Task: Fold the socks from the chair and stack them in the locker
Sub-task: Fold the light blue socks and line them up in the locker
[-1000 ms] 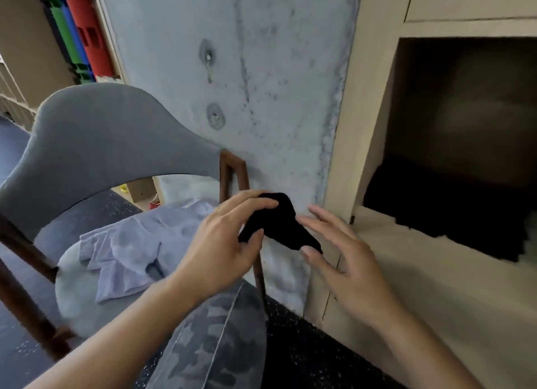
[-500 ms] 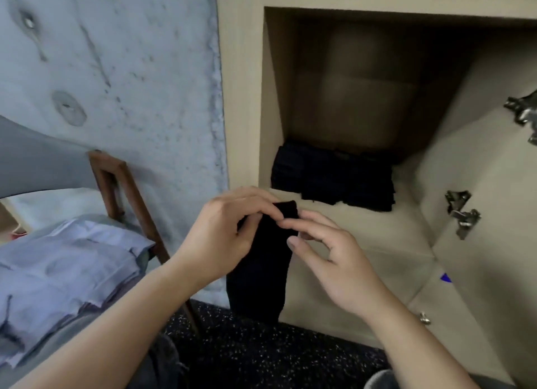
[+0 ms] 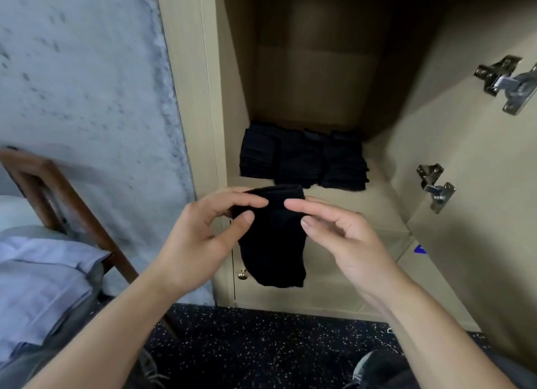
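Grey mottled wall (image 3: 87, 98) above a dark speckled floor (image 3: 261, 348).

The chair (image 3: 66, 202) is motion-blurred and cut off at the left edge, as is the pale clothing (image 3: 40, 275) on it. The black sock (image 3: 273, 243) hides part of each hand's fingers. Individual items in the dark stack (image 3: 302, 159) cannot be told apart.

You are working with both forearms bare, no sleeves showing up to the frame edge. Your left hand (image 3: 200, 243) and right hand (image 3: 345, 243) are wearing no gloves, rings or watch, and the nails on your fingers (image 3: 308, 222) are looking short and plain. Grey trousers (image 3: 383, 368) are covering your knees.
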The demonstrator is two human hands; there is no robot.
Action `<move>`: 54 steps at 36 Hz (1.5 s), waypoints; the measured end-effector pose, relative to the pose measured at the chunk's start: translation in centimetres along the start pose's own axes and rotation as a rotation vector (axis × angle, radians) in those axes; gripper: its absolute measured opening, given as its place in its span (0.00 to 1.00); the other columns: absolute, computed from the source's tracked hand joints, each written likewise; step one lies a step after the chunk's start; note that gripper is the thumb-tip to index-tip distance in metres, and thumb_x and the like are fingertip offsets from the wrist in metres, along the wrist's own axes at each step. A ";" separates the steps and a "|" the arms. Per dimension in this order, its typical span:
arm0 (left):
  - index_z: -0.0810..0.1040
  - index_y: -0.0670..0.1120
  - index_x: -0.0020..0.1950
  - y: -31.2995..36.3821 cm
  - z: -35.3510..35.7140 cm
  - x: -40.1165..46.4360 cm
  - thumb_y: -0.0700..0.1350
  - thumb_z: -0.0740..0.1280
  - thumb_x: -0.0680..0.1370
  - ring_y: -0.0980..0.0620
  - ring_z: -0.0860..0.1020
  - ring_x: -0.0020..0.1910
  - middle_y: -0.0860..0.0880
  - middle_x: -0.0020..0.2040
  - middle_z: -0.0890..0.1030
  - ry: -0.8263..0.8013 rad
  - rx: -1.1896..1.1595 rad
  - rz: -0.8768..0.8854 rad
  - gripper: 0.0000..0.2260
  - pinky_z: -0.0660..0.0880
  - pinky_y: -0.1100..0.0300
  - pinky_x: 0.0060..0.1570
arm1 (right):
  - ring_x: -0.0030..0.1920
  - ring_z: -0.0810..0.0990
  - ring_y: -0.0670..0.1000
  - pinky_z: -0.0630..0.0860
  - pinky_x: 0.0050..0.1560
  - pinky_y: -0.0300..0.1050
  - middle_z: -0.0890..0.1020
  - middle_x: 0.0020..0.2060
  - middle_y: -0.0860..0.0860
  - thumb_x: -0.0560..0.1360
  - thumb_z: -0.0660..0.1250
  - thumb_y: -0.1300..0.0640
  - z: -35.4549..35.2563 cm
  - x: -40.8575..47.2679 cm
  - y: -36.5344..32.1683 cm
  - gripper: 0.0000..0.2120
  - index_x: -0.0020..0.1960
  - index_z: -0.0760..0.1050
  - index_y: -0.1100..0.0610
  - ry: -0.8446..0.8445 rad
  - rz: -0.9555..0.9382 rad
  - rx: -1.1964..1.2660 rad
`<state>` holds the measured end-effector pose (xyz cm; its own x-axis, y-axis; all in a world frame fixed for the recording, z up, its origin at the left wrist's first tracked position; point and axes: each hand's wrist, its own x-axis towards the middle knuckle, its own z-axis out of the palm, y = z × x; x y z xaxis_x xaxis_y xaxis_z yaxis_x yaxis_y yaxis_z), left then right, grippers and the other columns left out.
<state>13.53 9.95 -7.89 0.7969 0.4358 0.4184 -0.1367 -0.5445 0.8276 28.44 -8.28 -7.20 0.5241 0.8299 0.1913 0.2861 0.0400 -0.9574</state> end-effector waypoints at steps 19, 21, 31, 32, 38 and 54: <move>0.81 0.52 0.67 0.5 -0.1 -1.2 0.39 0.65 0.83 0.56 0.80 0.65 0.54 0.60 0.85 -0.043 -0.171 -0.151 0.15 0.75 0.54 0.67 | 0.75 0.71 0.48 0.63 0.78 0.59 0.79 0.69 0.44 0.79 0.69 0.48 0.6 0.4 1.0 0.18 0.69 0.77 0.40 -0.057 0.101 0.130; 0.81 0.51 0.67 0.5 -0.4 -1.1 0.38 0.65 0.83 0.55 0.80 0.65 0.51 0.59 0.86 -0.012 -0.237 -0.161 0.15 0.76 0.59 0.65 | 0.69 0.75 0.43 0.65 0.77 0.54 0.82 0.60 0.39 0.77 0.68 0.49 0.9 0.4 0.8 0.17 0.65 0.80 0.40 -0.083 0.116 0.097; 0.78 0.50 0.70 0.6 -0.3 -1.0 0.37 0.66 0.82 0.52 0.80 0.65 0.49 0.61 0.85 -0.036 -0.292 -0.155 0.17 0.76 0.61 0.64 | 0.71 0.75 0.46 0.64 0.77 0.54 0.82 0.65 0.46 0.80 0.66 0.53 1.0 0.4 0.4 0.16 0.66 0.81 0.43 -0.084 0.123 0.160; 0.78 0.50 0.70 0.6 -0.3 -1.0 0.38 0.66 0.82 0.52 0.80 0.66 0.50 0.62 0.84 -0.050 -0.279 -0.149 0.17 0.76 0.61 0.65 | 0.71 0.75 0.46 0.64 0.77 0.55 0.82 0.66 0.46 0.80 0.66 0.54 0.9 0.4 0.5 0.17 0.67 0.80 0.43 -0.073 0.120 0.171; 0.81 0.51 0.66 0.8 0.1 -1.0 0.37 0.67 0.82 0.58 0.79 0.66 0.56 0.62 0.84 -0.099 -0.186 -0.142 0.15 0.71 0.72 0.61 | 0.74 0.73 0.47 0.64 0.78 0.56 0.78 0.70 0.46 0.82 0.66 0.56 0.3 0.6 1.0 0.18 0.69 0.79 0.42 -0.006 0.119 0.227; 0.80 0.50 0.68 0.6 -0.5 -0.9 0.37 0.66 0.82 0.53 0.82 0.62 0.48 0.58 0.86 -0.017 -0.317 -0.230 0.16 0.76 0.65 0.62 | 0.63 0.80 0.40 0.73 0.66 0.38 0.85 0.59 0.44 0.83 0.65 0.60 1.0 0.4 0.3 0.16 0.65 0.81 0.45 -0.062 0.144 0.106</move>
<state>12.48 9.56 -7.57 0.8373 0.5072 0.2040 -0.1259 -0.1842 0.9748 27.92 -7.42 -7.62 0.5025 0.8636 0.0403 0.1243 -0.0260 -0.9919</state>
